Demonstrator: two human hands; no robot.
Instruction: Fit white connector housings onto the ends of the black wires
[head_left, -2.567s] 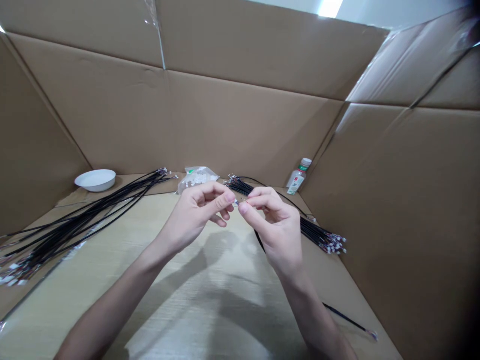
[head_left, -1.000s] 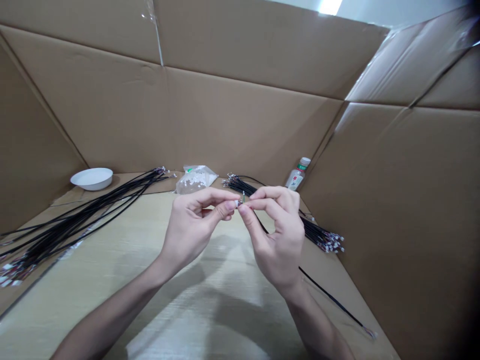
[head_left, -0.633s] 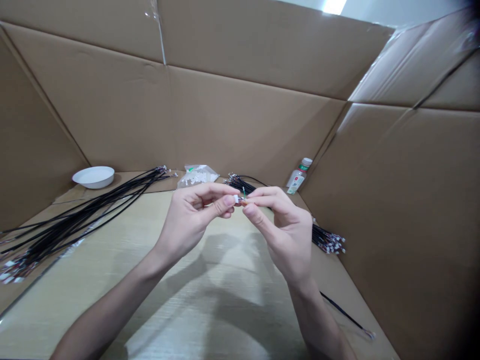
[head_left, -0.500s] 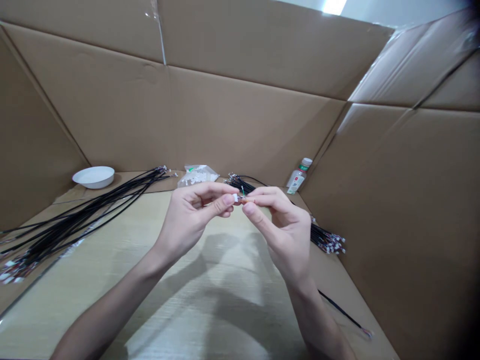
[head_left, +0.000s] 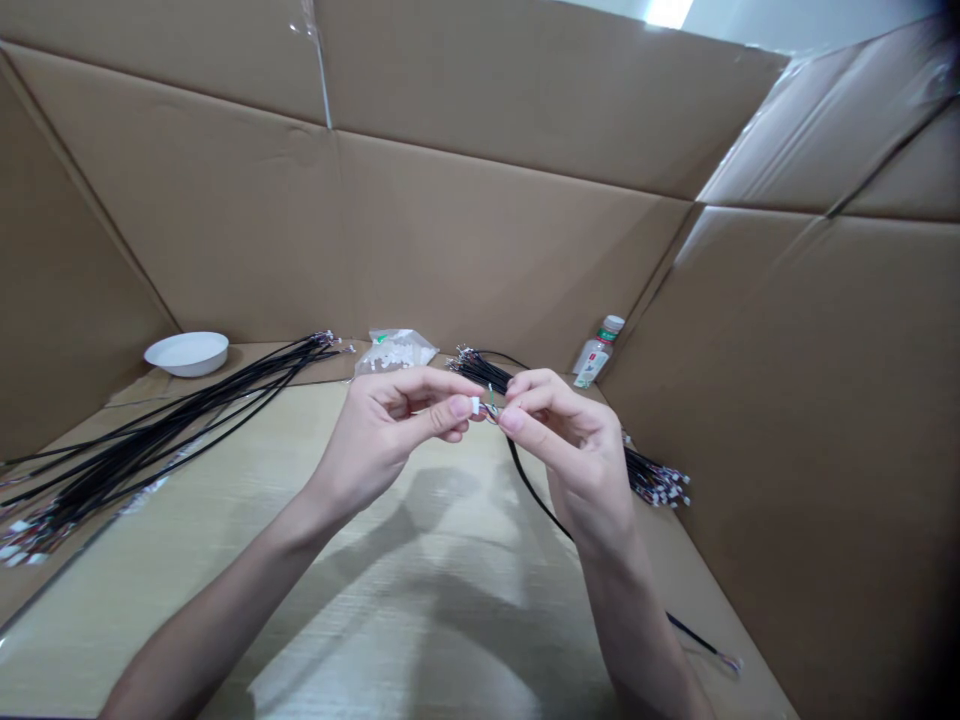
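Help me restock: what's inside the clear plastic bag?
Small white pieces; the green patch may be printing. The left hand covers the lower edge of the clear plastic bag, hiding anything there.

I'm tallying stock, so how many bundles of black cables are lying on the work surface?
2: the left bundle, along the left side, and the right bundle, running behind the right hand, which hides its middle. Another could be hidden there.

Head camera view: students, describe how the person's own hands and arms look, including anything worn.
The bare, ungloved left hand and bare, ungloved right hand have slender fingers, with no rings visible. The left forearm and right forearm are bare: no sleeve, watch, bracelet or marking shows.
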